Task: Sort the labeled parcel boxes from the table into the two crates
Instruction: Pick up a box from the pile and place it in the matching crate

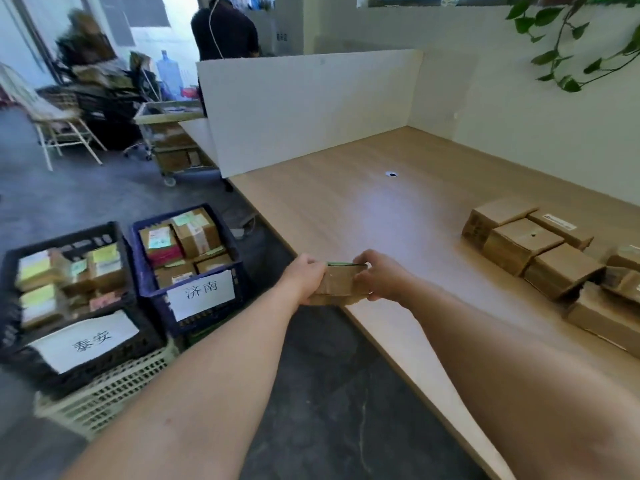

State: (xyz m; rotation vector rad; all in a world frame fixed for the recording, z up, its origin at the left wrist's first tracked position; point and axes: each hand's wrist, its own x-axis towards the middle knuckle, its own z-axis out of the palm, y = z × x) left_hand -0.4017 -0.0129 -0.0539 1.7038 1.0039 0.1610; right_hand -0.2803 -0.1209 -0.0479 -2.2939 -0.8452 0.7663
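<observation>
Cardboard, plain brown: that was the parcel box [337, 284], clamped end to end between both hands right at the near edge of the desk [381, 220], partly out over the floor. The left hand [306, 277] curled round its left end and the right hand [379, 275] round its right, so the long axis ran side to side between them. A strip of green label showed along the top, too thin to read. Both crates sat low on the floor, off to the left. The blue crate [152, 296] with the sign 济南 [202, 294] was the nearer one. The black crate [59, 239] marked 泰安 [88, 341] lay further left, on a white basket [114, 386]. The left hand was closer to either. Only open floor lay between, though both crates looked well filled, so space seemed tight. More boxes [526, 244] sat on the desk, well apart to the right.
</observation>
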